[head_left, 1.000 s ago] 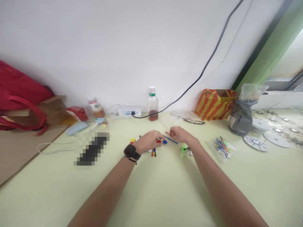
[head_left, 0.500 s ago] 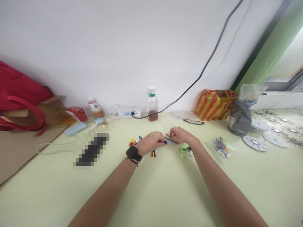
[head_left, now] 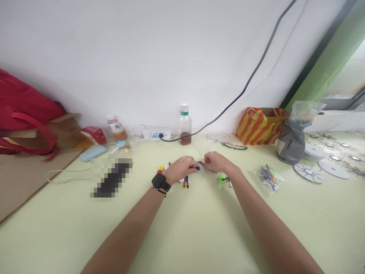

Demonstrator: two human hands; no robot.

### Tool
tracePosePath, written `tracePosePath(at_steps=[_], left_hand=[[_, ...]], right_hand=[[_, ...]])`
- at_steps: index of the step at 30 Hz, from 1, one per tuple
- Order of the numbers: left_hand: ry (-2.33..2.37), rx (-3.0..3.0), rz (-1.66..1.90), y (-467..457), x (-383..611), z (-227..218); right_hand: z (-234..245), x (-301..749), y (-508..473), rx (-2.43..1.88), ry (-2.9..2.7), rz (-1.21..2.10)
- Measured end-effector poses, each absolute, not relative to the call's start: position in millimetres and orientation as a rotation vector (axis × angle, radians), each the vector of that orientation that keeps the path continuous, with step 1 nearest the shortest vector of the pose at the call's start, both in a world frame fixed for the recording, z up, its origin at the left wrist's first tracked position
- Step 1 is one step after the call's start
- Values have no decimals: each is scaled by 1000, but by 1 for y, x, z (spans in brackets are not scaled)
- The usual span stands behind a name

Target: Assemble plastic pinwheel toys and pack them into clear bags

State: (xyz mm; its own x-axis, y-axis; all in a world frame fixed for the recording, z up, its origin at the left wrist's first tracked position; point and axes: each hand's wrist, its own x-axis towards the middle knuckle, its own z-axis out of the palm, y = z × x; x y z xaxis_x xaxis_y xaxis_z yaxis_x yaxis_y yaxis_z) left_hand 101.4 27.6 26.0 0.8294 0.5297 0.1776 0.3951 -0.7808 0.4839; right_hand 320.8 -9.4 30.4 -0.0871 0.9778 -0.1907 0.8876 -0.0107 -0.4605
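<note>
My left hand (head_left: pixel 184 170), with a black watch (head_left: pixel 160 182) on its wrist, is closed with thumb and fingers around a small blue plastic piece (head_left: pixel 197 168). Several coloured arrow-shaped pointers (head_left: pixel 186 182) and small yellow and red round pieces (head_left: pixel 160 168) lie around and partly beneath it. Just to the right, the bent fingers of my right hand (head_left: pixel 216 161) pinch a thin blue and red arrow-shaped pointer (head_left: pixel 202 163); the fingers hide its middle. Under my right wrist are bright green pieces (head_left: pixel 222 180) beside black and white ones.
A clear bag of coloured pointers (head_left: pixel 268 178) lies at right, near white discs (head_left: pixel 308 173). Along the wall stand a bottle (head_left: pixel 185 127), a power strip (head_left: pixel 156 134) and a striped bag (head_left: pixel 261 126). A blurred dark object (head_left: pixel 112 179) lies at left.
The pointer pieces at my right fingertips have shifted: a blue tip now shows where a red tip was. The blue piece in my left hand has risen slightly. Both hands stay nearly in place.
</note>
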Motion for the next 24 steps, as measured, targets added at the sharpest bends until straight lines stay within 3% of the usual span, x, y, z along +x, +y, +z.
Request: tracePosePath(at_steps=[20, 24], left_hand=[[729, 2582, 500, 27, 100, 29], [795, 2597, 596, 31, 90, 39]], right_hand=[[45, 338, -14, -1920, -2050, 756], [67, 360, -27, -1852, -2177, 981]])
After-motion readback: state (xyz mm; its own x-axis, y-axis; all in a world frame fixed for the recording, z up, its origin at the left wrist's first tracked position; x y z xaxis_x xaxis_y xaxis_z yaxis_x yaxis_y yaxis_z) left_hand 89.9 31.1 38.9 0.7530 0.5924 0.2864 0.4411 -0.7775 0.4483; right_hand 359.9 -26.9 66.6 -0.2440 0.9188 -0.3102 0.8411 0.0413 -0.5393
